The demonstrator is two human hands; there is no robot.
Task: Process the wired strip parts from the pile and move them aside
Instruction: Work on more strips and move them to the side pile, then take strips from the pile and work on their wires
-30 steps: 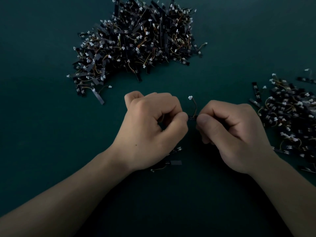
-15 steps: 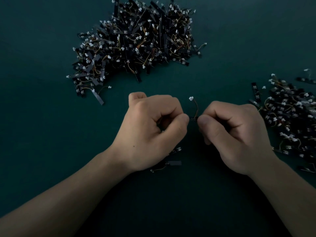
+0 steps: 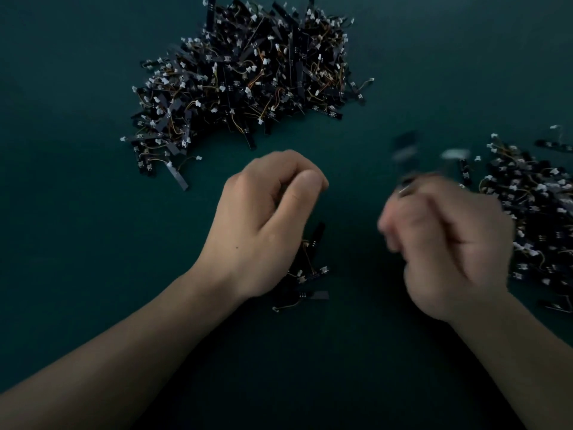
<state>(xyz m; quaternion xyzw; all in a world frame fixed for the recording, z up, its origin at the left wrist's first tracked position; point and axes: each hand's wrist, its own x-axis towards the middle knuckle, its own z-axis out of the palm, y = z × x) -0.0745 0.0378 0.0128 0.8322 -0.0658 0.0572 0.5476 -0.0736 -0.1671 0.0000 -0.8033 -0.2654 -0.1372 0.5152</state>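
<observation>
Nearest the camera, both forearms enter from 6 to 7 and 5 o'clock over the dark green mat point(image 3: 93, 243).

Left hand point(image 3: 266, 225): sits just left of centre with its fingers curled and the thumb laid along the forefinger. Whether anything is pinched there cannot be told. Half a second ago it met the other hand at the centre on a single part; the two hands are now well apart.

Small cluster point(image 3: 310, 271): a few strip parts lie on the mat under the heel of the left hand, placed as before.

Right hand point(image 3: 449, 243): has swung out toward 3 o'clock and is heavily blurred. The fingers look curled, but the grip cannot be told.

Strip part point(image 3: 404, 148): shows as a dark smear just beyond the right knuckles at about 2 o'clock, with a pale smear, likely its white connector point(image 3: 455, 154), beside it. Contact with the fingers cannot be told.

Side pile point(image 3: 536, 212): lies at 3 o'clock, just beside the right hand, unchanged.

Main pile point(image 3: 248, 79): lies at 12 o'clock, farthest away, undisturbed.
</observation>
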